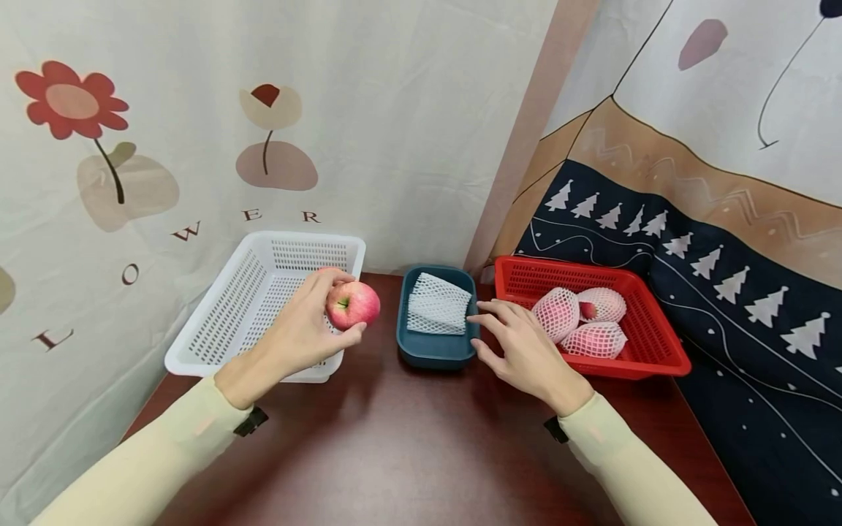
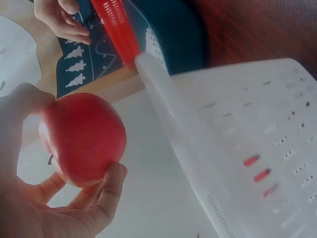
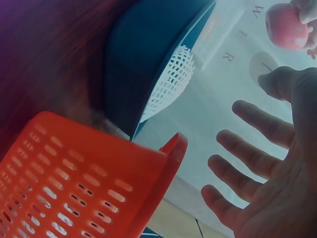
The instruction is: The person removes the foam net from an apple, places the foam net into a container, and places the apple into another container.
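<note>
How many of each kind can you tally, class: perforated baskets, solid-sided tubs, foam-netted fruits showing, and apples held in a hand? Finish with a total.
Perforated baskets: 2, one white, one red
Solid-sided tub: 1
Foam-netted fruits showing: 3
Apple held in the left hand: 1
Total: 7

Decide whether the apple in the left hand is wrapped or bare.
Bare: the apple shows uncovered red skin in the head and left wrist views.

The right hand point(image 3: 280, 191) is seen with fingers spread near a red basket point(image 3: 146, 166). White netting point(image 3: 171, 82) is contained in a dark blue container point(image 3: 133, 59). At upper right, an apple point(image 3: 283, 27) is gripped by the left hand point(image 3: 308, 11).
</note>
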`<state>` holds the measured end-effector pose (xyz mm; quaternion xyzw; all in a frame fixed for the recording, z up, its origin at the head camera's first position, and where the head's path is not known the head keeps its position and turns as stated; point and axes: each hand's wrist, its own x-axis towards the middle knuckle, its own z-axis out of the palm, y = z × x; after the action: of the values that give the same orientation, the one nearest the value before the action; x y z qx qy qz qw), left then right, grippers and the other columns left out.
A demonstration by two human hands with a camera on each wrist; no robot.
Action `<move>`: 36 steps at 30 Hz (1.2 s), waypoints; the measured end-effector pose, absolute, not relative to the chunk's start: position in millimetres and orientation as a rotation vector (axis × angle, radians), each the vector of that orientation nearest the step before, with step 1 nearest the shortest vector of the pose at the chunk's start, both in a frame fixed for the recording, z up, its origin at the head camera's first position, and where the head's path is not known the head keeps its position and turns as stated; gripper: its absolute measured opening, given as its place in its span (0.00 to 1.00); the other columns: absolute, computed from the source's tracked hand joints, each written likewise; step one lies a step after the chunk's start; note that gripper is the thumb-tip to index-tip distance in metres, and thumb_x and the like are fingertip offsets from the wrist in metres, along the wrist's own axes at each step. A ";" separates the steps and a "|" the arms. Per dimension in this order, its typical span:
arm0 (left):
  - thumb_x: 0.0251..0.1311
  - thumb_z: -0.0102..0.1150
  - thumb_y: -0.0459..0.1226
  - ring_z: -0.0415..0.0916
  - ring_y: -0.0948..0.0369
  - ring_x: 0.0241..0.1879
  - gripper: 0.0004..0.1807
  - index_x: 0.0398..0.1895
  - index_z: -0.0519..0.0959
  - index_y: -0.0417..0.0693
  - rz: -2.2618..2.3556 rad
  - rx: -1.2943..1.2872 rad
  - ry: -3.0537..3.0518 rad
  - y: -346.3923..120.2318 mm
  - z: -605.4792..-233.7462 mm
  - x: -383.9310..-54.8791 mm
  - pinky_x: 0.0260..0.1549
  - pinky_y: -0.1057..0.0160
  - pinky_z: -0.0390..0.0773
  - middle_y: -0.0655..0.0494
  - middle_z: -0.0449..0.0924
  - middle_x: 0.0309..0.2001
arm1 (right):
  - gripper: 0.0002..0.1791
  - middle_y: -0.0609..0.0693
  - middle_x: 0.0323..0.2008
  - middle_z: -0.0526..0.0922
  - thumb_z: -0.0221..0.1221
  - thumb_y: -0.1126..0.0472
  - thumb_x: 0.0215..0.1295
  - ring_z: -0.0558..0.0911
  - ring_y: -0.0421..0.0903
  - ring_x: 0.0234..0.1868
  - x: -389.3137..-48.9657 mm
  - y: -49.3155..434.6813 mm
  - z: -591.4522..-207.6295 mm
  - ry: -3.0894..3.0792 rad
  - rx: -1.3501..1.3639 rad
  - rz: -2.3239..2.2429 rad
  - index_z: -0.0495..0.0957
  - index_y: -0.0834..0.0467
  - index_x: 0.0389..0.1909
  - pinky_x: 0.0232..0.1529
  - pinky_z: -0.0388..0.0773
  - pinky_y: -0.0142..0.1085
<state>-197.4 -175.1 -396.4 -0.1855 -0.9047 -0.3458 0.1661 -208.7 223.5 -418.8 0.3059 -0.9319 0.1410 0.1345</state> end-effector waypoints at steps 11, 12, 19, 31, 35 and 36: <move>0.61 0.83 0.41 0.79 0.44 0.64 0.40 0.74 0.76 0.42 -0.947 -0.447 -2.649 -190.4 -392.9 -208.9 0.61 0.39 0.87 0.40 0.81 0.67 | 0.30 0.57 0.80 0.82 0.75 0.47 0.76 0.80 0.62 0.81 -206.2 229.8 -415.3 -2.685 0.871 0.406 0.87 0.49 0.75 0.84 0.76 0.69; 0.61 0.83 0.41 0.78 0.44 0.64 0.40 0.74 0.76 0.42 -0.943 -0.442 -2.654 -192.2 -393.1 -210.4 0.61 0.39 0.86 0.39 0.81 0.67 | 0.30 0.57 0.80 0.82 0.75 0.47 0.76 0.80 0.62 0.81 -206.1 230.6 -414.9 -2.683 0.871 0.408 0.87 0.49 0.75 0.84 0.75 0.68; 0.63 0.83 0.44 0.78 0.41 0.66 0.40 0.75 0.75 0.43 -0.912 -0.393 -2.706 -204.6 -391.8 -220.3 0.59 0.36 0.84 0.38 0.80 0.69 | 0.29 0.58 0.80 0.82 0.76 0.48 0.77 0.80 0.63 0.80 -205.2 236.7 -412.6 -2.667 0.868 0.397 0.87 0.50 0.74 0.82 0.78 0.70; 0.64 0.81 0.44 0.75 0.38 0.66 0.39 0.73 0.75 0.39 -0.909 -0.333 -2.770 -224.3 -391.2 -237.8 0.60 0.35 0.83 0.34 0.80 0.67 | 0.29 0.58 0.79 0.83 0.77 0.50 0.75 0.81 0.62 0.78 -211.0 249.3 -409.9 -2.627 0.842 0.389 0.87 0.52 0.73 0.78 0.80 0.69; 0.64 0.80 0.45 0.75 0.38 0.66 0.39 0.73 0.75 0.39 -0.893 -0.307 -2.791 -230.2 -391.4 -243.5 0.59 0.36 0.83 0.34 0.80 0.66 | 0.30 0.58 0.79 0.83 0.77 0.49 0.75 0.81 0.62 0.78 -211.9 253.2 -410.7 -2.638 0.824 0.378 0.87 0.52 0.73 0.78 0.80 0.69; 0.65 0.80 0.45 0.75 0.38 0.66 0.39 0.73 0.75 0.38 -0.893 -0.300 -2.794 -231.9 -391.5 -245.1 0.59 0.36 0.83 0.33 0.80 0.66 | 0.29 0.58 0.79 0.83 0.76 0.49 0.75 0.81 0.63 0.78 -212.1 254.1 -411.0 -2.639 0.823 0.373 0.87 0.52 0.73 0.79 0.80 0.69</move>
<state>-245.1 -231.9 -391.5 -0.1013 -0.9432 -0.3015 0.0964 -212.1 254.1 -411.0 0.2904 -0.9315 0.1315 0.1752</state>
